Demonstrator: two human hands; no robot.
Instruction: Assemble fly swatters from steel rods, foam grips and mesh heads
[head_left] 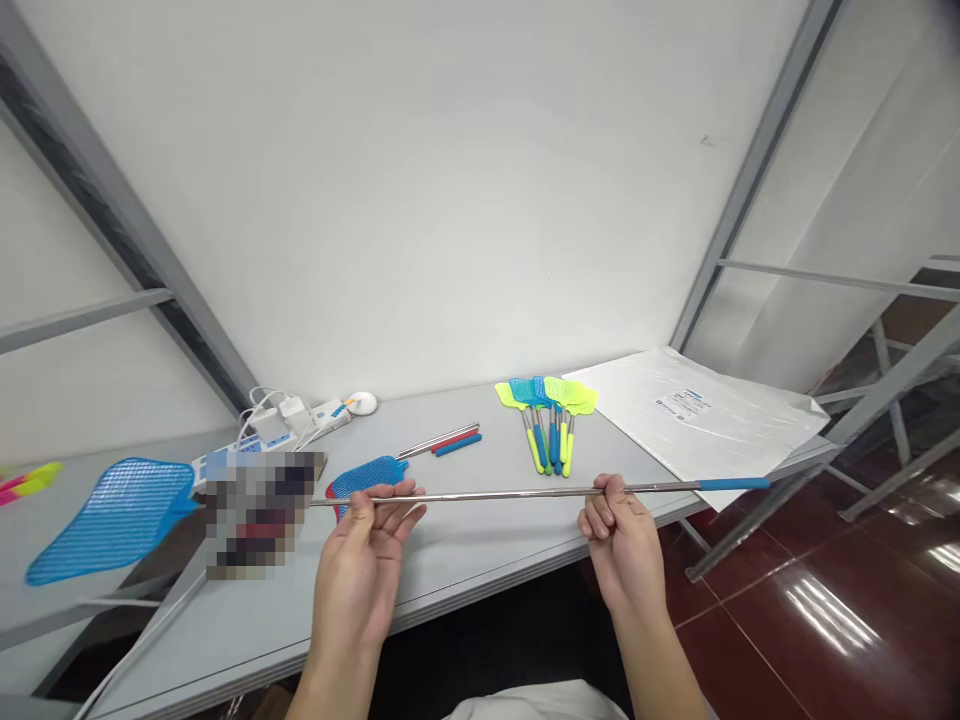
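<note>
Stretched out across both hands is a telescopic fly swatter (487,495), its thin metal rod drawn long. Its blue mesh head (120,515) is at the far left, and its blue handle (733,484) points right. My left hand (367,540) pinches the rod between thumb and fingers, palm up. Farther right, my right hand (619,540) has its fingers curled round the thicker part of the rod, short of the handle. Behind my left hand, a blue swatter head (367,478) lies on the table with a red one partly hidden under it.
Loose telescopic rods with red and blue handles (454,442) lie mid-table. Several short yellow and blue swatters (551,410) form a pile. A white plastic bag (697,410) covers the right end. Power strips (262,440) with cables stand left, beside a blurred-out patch (262,515).
</note>
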